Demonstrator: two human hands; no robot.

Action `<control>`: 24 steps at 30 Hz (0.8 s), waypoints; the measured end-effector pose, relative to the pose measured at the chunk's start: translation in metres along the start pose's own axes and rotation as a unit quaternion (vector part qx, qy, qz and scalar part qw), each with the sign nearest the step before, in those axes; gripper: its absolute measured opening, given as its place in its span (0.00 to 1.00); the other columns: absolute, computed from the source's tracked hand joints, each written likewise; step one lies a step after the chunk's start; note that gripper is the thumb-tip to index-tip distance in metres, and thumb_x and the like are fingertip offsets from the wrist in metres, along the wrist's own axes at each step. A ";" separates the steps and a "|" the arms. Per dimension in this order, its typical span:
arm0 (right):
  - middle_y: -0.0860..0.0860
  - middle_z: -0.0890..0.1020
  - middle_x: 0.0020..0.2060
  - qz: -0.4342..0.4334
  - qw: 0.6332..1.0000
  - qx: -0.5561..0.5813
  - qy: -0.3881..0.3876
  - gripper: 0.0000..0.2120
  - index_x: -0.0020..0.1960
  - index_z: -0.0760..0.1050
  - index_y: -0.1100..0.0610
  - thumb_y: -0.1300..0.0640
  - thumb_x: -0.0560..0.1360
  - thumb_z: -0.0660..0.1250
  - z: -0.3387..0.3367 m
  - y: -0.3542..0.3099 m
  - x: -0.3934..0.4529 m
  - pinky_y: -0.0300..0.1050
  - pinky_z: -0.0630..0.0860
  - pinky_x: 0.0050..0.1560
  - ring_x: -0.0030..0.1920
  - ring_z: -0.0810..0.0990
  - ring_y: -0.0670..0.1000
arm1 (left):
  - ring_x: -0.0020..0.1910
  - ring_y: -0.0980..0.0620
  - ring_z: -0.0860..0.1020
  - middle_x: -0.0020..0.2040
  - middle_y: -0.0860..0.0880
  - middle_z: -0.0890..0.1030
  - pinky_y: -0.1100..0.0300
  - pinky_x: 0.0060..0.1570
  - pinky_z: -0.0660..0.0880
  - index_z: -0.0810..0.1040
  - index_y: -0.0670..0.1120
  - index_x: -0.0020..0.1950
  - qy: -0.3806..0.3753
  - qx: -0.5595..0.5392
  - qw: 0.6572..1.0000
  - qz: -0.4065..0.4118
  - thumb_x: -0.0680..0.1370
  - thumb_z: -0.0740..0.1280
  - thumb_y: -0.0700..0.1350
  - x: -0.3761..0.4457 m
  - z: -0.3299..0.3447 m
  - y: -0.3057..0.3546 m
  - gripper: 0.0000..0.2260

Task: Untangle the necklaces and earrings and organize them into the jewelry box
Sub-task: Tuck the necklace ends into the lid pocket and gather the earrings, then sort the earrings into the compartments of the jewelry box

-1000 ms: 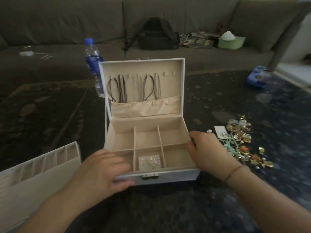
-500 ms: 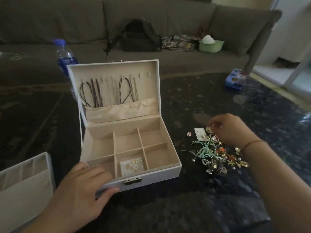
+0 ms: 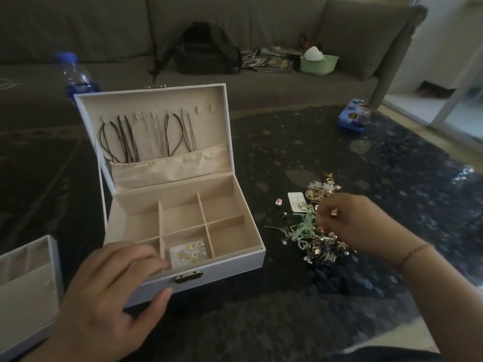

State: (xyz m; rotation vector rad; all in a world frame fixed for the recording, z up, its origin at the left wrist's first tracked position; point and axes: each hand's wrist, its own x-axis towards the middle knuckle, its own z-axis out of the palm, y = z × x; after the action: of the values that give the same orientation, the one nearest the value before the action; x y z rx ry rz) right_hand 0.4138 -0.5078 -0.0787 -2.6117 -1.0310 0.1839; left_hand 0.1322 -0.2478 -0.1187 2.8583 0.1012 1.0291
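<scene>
The right hand (image 3: pixel 352 226) is hovering over the tangled heap of gold and mint-green earrings and trinkets (image 3: pixel 312 231), its curled fingers pinching a small gold piece (image 3: pixel 334 212) just above the heap. The left hand (image 3: pixel 112 291) is gripping the front left corner of the open white jewelry box with beige lining (image 3: pixel 235 262), thumb pressing against the front wall beside the brass clasp (image 3: pixel 188 277). A clear card of small gold studs (image 3: pixel 188 253) is lying in the front middle compartment. Dark cord necklaces (image 3: pixel 146 137) are hanging inside the raised lid. Everything is sitting on the dark patterned tabletop (image 3: pixel 287 296); no writing is legible anywhere.
</scene>
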 end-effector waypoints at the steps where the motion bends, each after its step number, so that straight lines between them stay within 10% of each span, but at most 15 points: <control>1: 0.42 0.79 0.33 -0.003 0.998 0.047 0.031 0.11 0.36 0.74 0.43 0.52 0.76 0.69 -0.002 0.002 -0.004 0.40 0.72 0.39 0.35 0.78 0.41 | 0.49 0.46 0.77 0.48 0.45 0.81 0.46 0.49 0.75 0.84 0.40 0.45 0.011 -0.010 1.000 0.001 0.73 0.68 0.51 0.002 -0.001 0.007 0.14; 8: 0.55 0.83 0.38 -0.036 0.882 0.443 0.159 0.05 0.42 0.79 0.54 0.58 0.77 0.67 -0.025 -0.018 -0.014 0.51 0.75 0.39 0.35 0.77 0.54 | 0.56 0.58 0.77 0.54 0.59 0.78 0.65 0.56 0.73 0.78 0.52 0.56 -0.043 -0.240 0.969 -0.042 0.76 0.67 0.53 0.067 0.016 0.077 0.11; 15: 0.56 0.81 0.36 -0.058 0.724 0.678 0.112 0.04 0.42 0.77 0.58 0.57 0.71 0.66 -0.031 -0.047 -0.013 0.49 0.79 0.41 0.37 0.80 0.54 | 0.62 0.57 0.78 0.62 0.55 0.81 0.50 0.67 0.73 0.72 0.53 0.68 -0.163 -0.569 0.769 -0.241 0.70 0.72 0.57 0.143 0.068 0.126 0.28; 21: 0.54 0.81 0.39 -0.085 0.618 0.776 0.095 0.05 0.42 0.74 0.56 0.59 0.76 0.61 -0.040 -0.043 -0.010 0.47 0.77 0.42 0.37 0.79 0.52 | 0.40 0.50 0.79 0.37 0.46 0.81 0.53 0.49 0.76 0.82 0.48 0.49 -0.153 -0.553 0.784 -0.237 0.79 0.66 0.40 0.144 0.081 0.149 0.05; 24: 0.54 0.81 0.39 -0.068 0.635 0.763 0.103 0.05 0.43 0.74 0.57 0.59 0.77 0.62 -0.044 -0.035 -0.010 0.49 0.76 0.44 0.39 0.79 0.52 | 0.36 0.48 0.76 0.34 0.49 0.78 0.57 0.43 0.75 0.81 0.44 0.50 -0.152 -0.583 0.755 -0.258 0.80 0.64 0.38 0.144 0.076 0.144 0.06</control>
State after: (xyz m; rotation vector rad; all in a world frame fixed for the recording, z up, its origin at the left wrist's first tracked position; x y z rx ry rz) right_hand 0.3945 -0.5013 -0.0255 -0.9269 -0.4769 0.4451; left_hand 0.2960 -0.3821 -0.0690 1.6217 0.1403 0.2662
